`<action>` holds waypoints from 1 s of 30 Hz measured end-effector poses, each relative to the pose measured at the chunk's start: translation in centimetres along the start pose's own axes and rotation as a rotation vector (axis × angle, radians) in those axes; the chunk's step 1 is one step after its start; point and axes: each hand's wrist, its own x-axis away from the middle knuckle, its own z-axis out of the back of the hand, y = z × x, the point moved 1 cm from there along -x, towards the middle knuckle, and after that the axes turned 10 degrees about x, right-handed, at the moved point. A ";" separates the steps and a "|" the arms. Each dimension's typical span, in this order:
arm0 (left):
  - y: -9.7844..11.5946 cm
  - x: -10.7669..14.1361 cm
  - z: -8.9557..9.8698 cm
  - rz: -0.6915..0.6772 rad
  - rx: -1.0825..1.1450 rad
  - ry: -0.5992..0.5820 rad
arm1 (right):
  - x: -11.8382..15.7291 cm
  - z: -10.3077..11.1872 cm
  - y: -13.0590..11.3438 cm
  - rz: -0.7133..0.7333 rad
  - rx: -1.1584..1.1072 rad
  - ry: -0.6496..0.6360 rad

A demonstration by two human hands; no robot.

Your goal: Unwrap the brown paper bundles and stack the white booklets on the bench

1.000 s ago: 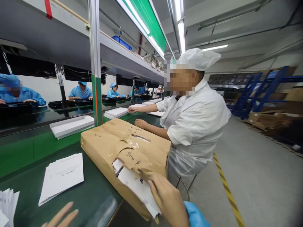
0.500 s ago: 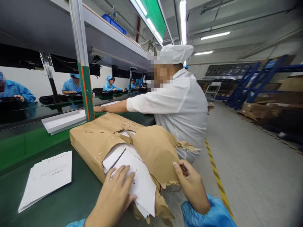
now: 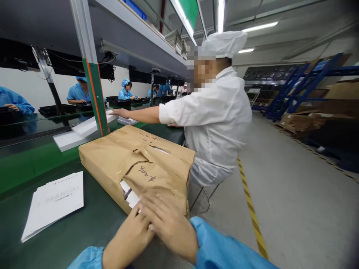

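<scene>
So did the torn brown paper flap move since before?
Yes. The flap was lifted up off the brown package; now it lies folded back down flat, both hands pressing at its near end.

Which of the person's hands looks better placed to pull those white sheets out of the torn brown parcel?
Probably the left hand: its fingertips sit by the white sheets at the tear in the brown paper parcel. The right hand lies across the flap.
</scene>
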 end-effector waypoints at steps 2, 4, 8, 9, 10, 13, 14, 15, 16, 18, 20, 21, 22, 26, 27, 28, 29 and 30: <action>-0.4 0.3 0.7 -0.151 -0.203 -0.118 | -1.1 0.6 1.4 0.068 0.226 -0.129; -1.1 1.0 1.6 -0.143 -0.371 -0.224 | -1.5 0.9 2.5 0.038 0.405 -0.118; -2.6 2.9 2.8 0.097 -0.526 -0.164 | -1.1 -0.3 2.7 -0.014 0.644 0.142; -2.9 3.3 2.9 0.135 -0.526 -0.137 | -1.0 -0.7 2.5 -0.008 0.685 0.183; -3.1 3.6 3.0 0.164 -0.524 -0.109 | -1.0 -1.1 2.2 0.028 0.709 0.215; -3.2 3.9 3.2 0.175 -0.502 -0.027 | -1.1 -1.5 1.5 0.284 0.674 0.223; -3.2 4.0 3.3 0.163 -0.496 -0.004 | -1.1 -1.5 1.3 0.356 0.637 0.224; -3.1 4.0 3.4 0.146 -0.490 0.010 | -1.2 -1.3 1.2 0.389 0.600 0.222; -3.1 4.2 3.5 0.133 -0.483 0.019 | -1.2 -1.2 1.0 0.375 0.578 0.219; -3.2 4.6 3.7 0.124 -0.470 0.037 | -1.1 -1.0 0.5 0.240 0.564 0.224; -3.3 5.0 4.0 0.107 -0.449 0.040 | -1.0 -1.2 -0.2 0.116 0.571 0.212; -3.3 5.2 4.1 0.091 -0.435 0.034 | -1.0 -1.5 -0.6 0.074 0.587 0.191; -3.3 5.4 4.2 0.072 -0.419 0.024 | -1.0 -1.9 -0.9 0.045 0.607 0.168; -3.5 5.7 4.3 0.054 -0.368 -0.011 | -1.4 -3.6 -1.1 -0.013 0.727 0.036; -3.5 5.6 4.2 0.060 -0.363 -0.015 | -1.6 -3.9 -1.1 -0.032 0.747 0.012; -3.4 5.6 4.2 0.064 -0.361 -0.018 | -1.8 -4.1 -1.0 -0.060 0.755 -0.007; -3.4 5.6 4.2 0.068 -0.362 -0.022 | -1.9 -4.1 -1.0 -0.086 0.753 -0.033; -3.3 5.6 4.1 0.071 -0.364 -0.025 | -2.1 -4.1 -1.0 -0.106 0.745 -0.064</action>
